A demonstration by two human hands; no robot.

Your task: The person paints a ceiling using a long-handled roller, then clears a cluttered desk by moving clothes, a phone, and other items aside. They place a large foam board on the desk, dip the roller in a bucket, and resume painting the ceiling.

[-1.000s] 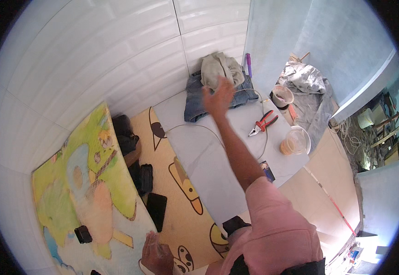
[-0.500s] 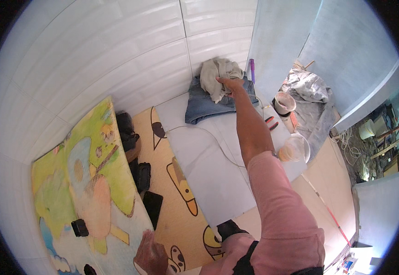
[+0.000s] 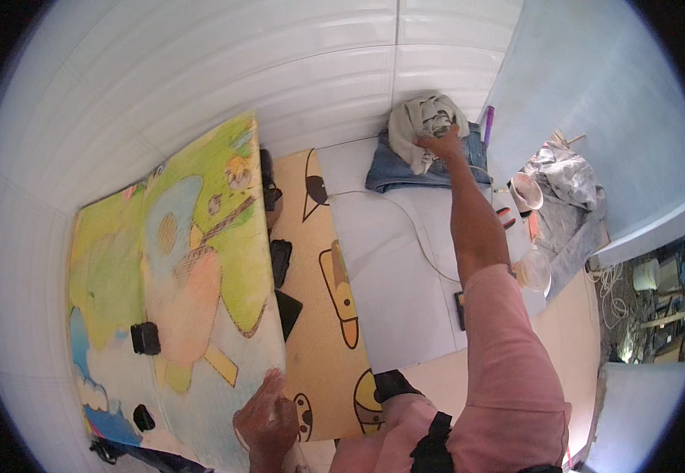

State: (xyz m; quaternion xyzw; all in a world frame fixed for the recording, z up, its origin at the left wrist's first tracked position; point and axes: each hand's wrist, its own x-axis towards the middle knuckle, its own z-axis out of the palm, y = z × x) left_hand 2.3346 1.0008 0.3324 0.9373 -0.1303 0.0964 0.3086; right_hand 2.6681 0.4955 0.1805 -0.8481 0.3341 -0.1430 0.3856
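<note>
My right hand (image 3: pixel 442 142) reaches far forward and grips a crumpled beige-grey cloth (image 3: pixel 416 118), which lies on folded blue jeans (image 3: pixel 386 162) against the tiled wall. My left hand (image 3: pixel 267 414) is low in the view, its fingers curled at the lower corner of a painted, colourful mat (image 3: pixel 177 323); what they hold, if anything, I cannot make out. Under the jeans is a pale slab (image 3: pixel 389 292) with a thin cable across it. Red-handled pliers (image 3: pixel 504 217) are partly hidden behind my arm, beside a clear plastic cup (image 3: pixel 538 268).
Beige cartoon-printed matting (image 3: pixel 323 225) lies between the painted mat and slab, with black items (image 3: pixel 279 260) along it. A purple tool (image 3: pixel 489 126) stands by the jeans. A bucket (image 3: pixel 526 191), grey sheeting (image 3: pixel 571 205) and coiled cable (image 3: pixel 612 288) are at right, beside a cluttered opening.
My right hand has gone from above the cloth to gripping it. My view has shifted, so the mats, slab and cloth now appear further right or higher. My left hand stays low.
</note>
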